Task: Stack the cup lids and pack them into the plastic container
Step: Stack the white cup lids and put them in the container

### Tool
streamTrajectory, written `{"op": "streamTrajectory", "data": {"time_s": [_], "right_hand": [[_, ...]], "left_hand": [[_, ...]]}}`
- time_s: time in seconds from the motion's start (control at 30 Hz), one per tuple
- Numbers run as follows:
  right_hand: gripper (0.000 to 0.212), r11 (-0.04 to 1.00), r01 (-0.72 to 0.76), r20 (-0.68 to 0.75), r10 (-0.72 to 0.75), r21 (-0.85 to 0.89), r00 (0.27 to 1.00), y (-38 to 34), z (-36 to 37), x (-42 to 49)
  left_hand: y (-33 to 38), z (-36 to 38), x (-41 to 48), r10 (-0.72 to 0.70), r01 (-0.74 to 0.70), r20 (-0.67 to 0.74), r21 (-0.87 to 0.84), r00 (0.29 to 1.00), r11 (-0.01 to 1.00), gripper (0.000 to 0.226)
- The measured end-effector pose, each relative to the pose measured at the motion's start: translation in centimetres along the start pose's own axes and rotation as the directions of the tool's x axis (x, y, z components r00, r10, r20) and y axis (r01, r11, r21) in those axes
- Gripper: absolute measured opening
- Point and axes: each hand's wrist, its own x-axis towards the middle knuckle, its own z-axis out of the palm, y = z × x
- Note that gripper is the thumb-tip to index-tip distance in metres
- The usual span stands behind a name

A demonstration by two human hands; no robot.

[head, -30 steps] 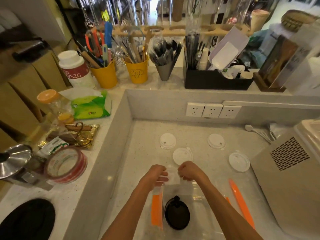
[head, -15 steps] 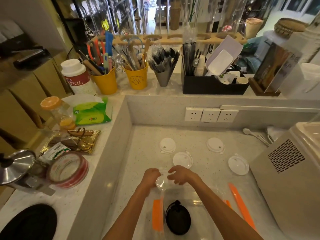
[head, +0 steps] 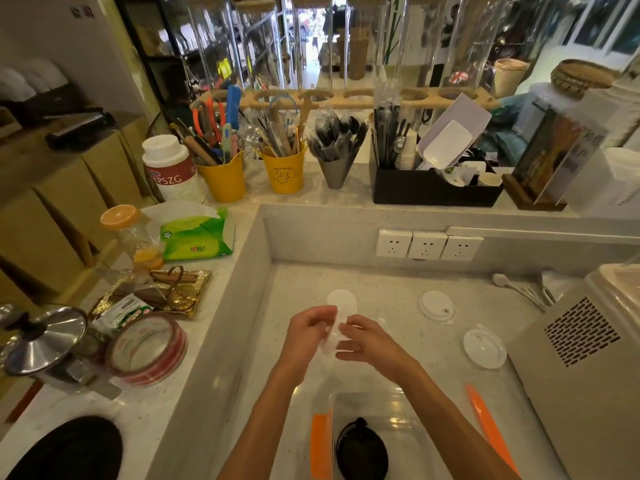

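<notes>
Above the counter's middle, my left hand [head: 308,332] and my right hand [head: 363,341] meet, both pinching a small clear cup lid [head: 329,342]. A white lid [head: 343,299] lies just beyond my fingers, partly hidden. Two more white lids rest further right, one [head: 437,306] near the back and one [head: 484,346] beside the appliance. Another lid's edge [head: 383,323] peeks out behind my right hand. The clear plastic container [head: 398,403] with orange clips sits below my forearms, holding a black lid [head: 360,452].
A beige appliance [head: 581,358] fills the right side. Plastic spoons [head: 519,289] lie by the back wall under the sockets [head: 427,244]. The raised left ledge carries a tape roll [head: 147,348], a pot lid [head: 45,341] and a tissue pack [head: 195,239].
Both hands have lifted off the container's far edge and moved toward the white lids, carrying the clear lid. The right hand's fingers have spread.
</notes>
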Motion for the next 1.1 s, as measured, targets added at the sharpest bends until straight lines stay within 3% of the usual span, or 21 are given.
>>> {"op": "streamTrajectory", "data": {"time_s": [0.1,0.3,0.4,0.47,0.53,0.6,0.67,0.7,0.77,0.83,0.9,1.0,1.1], "right_hand": [[0.03,0.987,0.036,-0.044,-0.029,0.155,0.999,0.0,-0.4,-0.1],[0.052,0.992,0.112,-0.044,-0.11,0.051,0.993,-1.0,0.2,-0.8],[0.061,0.985,0.078,-0.015,-0.077,0.155,0.997,-1.1,-0.2,-0.5],[0.056,0.97,0.042,0.029,-0.05,0.24,0.998,-1.1,-0.6,-0.3],[0.041,0.974,0.106,-0.028,-0.102,0.198,0.994,-0.9,-0.6,-0.2],[0.031,0.971,0.173,-0.144,-0.15,0.165,0.978,-0.8,-0.9,0.1],[0.031,0.96,0.166,-0.165,-0.13,0.226,0.978,-0.7,-1.3,0.2],[0.033,0.954,0.139,-0.125,-0.109,0.265,0.986,-0.6,-1.4,0.2],[0.036,0.955,0.064,-0.003,-0.066,0.291,0.998,-0.2,-1.3,0.0],[0.036,0.978,0.029,0.066,-0.043,0.207,0.997,0.1,-0.8,-0.2],[0.036,0.997,0.05,0.031,-0.048,-0.063,0.998,-0.2,-0.3,-0.4],[0.049,0.821,0.083,0.04,-0.073,-0.564,0.997,-1.0,-0.3,-0.4],[0.06,0.672,0.086,0.14,0.027,-0.736,0.99,-1.5,-0.8,-0.3]], "left_hand": [[-0.6,0.2,-0.7,0.064,-0.062,-0.08,0.032,0.995,0.998,0.034],[-1.1,0.3,-1.1,0.182,-0.177,-0.015,0.168,0.983,0.97,0.031],[-1.1,0.3,-0.9,0.225,-0.223,0.021,0.239,0.974,0.945,0.03],[-1.3,0.6,-0.9,0.249,-0.258,0.07,0.308,0.966,0.916,0.024],[-1.5,1.1,-1.0,0.275,-0.277,0.053,0.329,0.96,0.903,0.018],[-1.9,1.6,-1.2,0.29,-0.261,-0.11,0.221,0.951,0.94,0.017],[-1.9,1.5,-1.2,0.132,-0.149,-0.24,-0.055,0.962,0.987,0.021],[-1.7,1.3,-1.0,0.01,-0.048,-0.176,-0.212,0.984,0.976,0.03],[-1.6,0.7,-0.5,-0.142,0.186,0.131,-0.443,0.981,0.877,0.05],[-1.6,-0.3,-0.4,-0.13,0.292,0.309,-0.567,0.942,0.77,0.056],[-1.9,-1.1,-0.3,-0.063,0.298,0.362,-0.64,0.93,0.708,0.048],[-2.8,-1.7,-0.4,-0.034,0.317,0.404,-0.661,0.914,0.681,0.054],[-3.4,-2.0,-0.4,-0.091,0.353,0.406,-0.637,0.909,0.686,0.056]]}}
